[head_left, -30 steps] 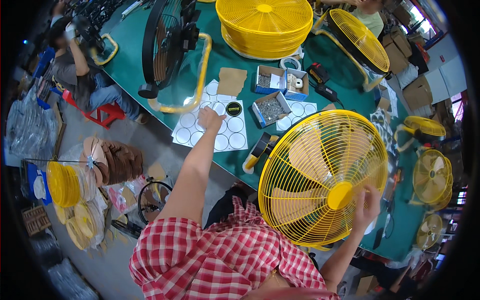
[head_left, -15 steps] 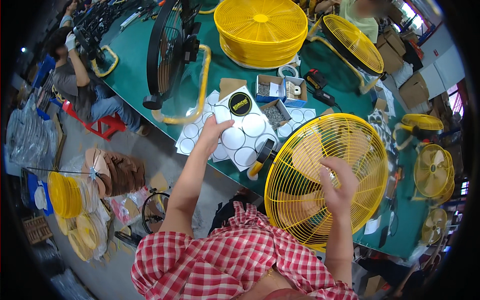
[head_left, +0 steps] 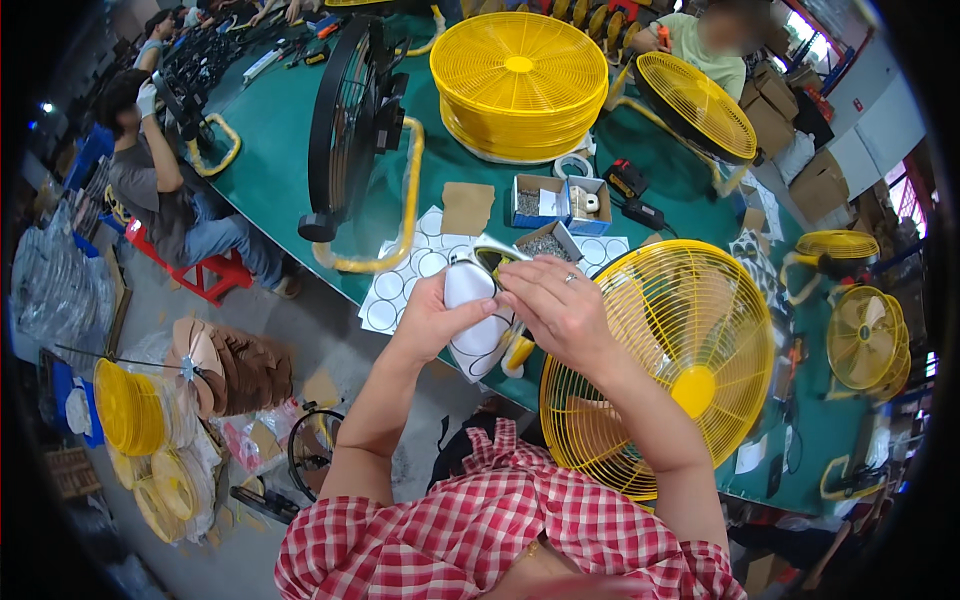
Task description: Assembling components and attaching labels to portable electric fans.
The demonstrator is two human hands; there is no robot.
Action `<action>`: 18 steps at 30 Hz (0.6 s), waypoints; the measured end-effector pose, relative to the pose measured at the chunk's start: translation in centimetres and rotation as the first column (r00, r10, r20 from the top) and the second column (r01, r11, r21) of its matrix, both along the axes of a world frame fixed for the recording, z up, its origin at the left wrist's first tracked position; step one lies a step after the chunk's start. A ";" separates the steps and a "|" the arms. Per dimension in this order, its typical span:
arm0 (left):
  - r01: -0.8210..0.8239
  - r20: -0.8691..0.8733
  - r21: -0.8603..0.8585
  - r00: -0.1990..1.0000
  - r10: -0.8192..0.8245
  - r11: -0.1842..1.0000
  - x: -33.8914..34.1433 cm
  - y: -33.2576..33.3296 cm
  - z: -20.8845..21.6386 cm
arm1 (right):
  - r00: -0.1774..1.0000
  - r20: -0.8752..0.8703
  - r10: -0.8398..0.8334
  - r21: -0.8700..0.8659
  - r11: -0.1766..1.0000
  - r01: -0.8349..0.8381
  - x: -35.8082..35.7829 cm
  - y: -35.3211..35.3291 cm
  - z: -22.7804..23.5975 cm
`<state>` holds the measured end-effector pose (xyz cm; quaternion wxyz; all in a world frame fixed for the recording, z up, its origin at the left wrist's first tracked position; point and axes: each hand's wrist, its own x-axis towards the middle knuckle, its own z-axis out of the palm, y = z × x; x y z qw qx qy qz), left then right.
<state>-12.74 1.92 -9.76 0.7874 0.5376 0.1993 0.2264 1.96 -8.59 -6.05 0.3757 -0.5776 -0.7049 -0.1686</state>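
The left hand (head_left: 432, 318) holds the label sheet (head_left: 468, 287) left of the yellow fan (head_left: 693, 390); its fingers beneath are hidden. The right hand (head_left: 553, 305) is narrow, fingertips at the dark label (head_left: 490, 260), which it partly covers; whether it grips cannot be told. The right forearm (head_left: 648, 410) obscures part of the yellow fan's left side. A partly covered box (head_left: 566, 240), the grille stack (head_left: 518, 95) and the black fan (head_left: 338, 130) stand beyond the yellow fan, to its left. Half a second earlier, the right hand is over the yellow fan and the label fully visible; now both hands meet at the sheet.
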 end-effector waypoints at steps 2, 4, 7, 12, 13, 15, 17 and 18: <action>0.009 0.029 0.030 1.000 -0.010 1.000 -0.4 0.3 0.0 | 0.974 -0.203 0.097 -0.048 0.993 -0.109 0.2 0.0 0.1; 0.093 0.011 0.030 0.996 -0.093 0.995 -0.5 0.5 0.0 | 0.956 -0.265 0.127 -0.059 0.987 -0.148 0.5 0.0 0.3; 0.068 0.013 -0.004 0.998 -0.068 0.998 -0.1 1.6 -0.5 | 0.938 -0.327 0.116 -0.021 0.991 -0.130 1.4 -0.5 0.7; -0.105 -0.122 0.049 0.986 0.111 0.993 2.6 7.2 -6.3 | 0.692 -0.699 -0.183 0.072 0.943 0.323 4.1 -4.7 1.8; -0.128 -0.234 0.053 0.963 0.137 0.990 3.2 8.8 -8.3 | 0.652 -0.738 -0.172 0.093 0.932 0.350 4.7 -5.8 2.1; -0.083 -0.250 -0.028 0.965 0.073 0.996 4.4 11.7 -12.9 | 0.575 -0.798 -0.181 0.101 0.901 0.423 5.1 -8.5 2.3; -0.053 -0.421 0.083 0.903 0.083 0.995 5.8 13.4 -17.6 | 0.540 -0.811 -0.224 0.058 0.888 0.456 5.0 -11.0 2.2; 0.012 -0.561 0.142 0.825 0.071 0.990 6.4 13.9 -19.6 | 0.486 -0.835 -0.257 0.027 0.864 0.503 4.8 -12.0 2.1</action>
